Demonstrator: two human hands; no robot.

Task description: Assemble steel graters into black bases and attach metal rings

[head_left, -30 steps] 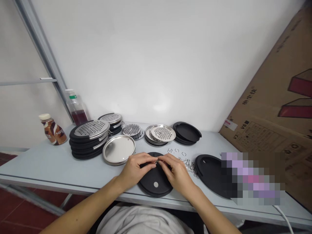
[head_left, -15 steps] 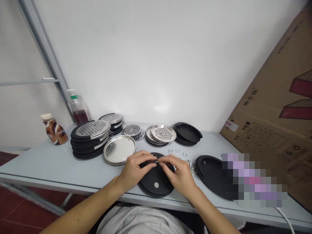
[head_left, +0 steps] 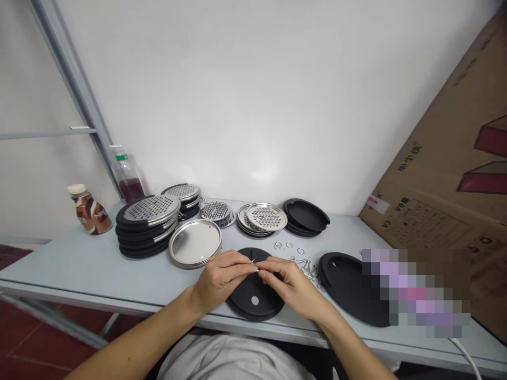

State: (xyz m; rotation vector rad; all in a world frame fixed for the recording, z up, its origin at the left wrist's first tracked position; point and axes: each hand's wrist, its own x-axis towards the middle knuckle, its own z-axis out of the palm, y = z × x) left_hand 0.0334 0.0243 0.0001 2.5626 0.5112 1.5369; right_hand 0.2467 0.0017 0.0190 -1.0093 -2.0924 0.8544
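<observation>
i see both grips, left hand (head_left: pixel 219 278) and right hand (head_left: pixel 288 282), pinched on a small metal piece (head_left: pixel 258 270); the left digits have closed up, suggesting a firmer hold. beneath, the black round base (head_left: pixel 253 311) lies on the desk (head_left: pixel 79 269).

The left hand (head_left: pixel 222 281) and the right hand (head_left: pixel 288 285) pinch a tiny shiny bit of metal (head_left: pixel 258 271) over a round black disc (head_left: pixel 253 289) on the worktop (head_left: pixel 99 274). Round silver plates (head_left: pixel 195 243) sit just past the left hand. Little rings (head_left: pixel 278 246) lie past the right hand, and metal clips (head_left: pixel 307 267) lie beside it.
</observation>
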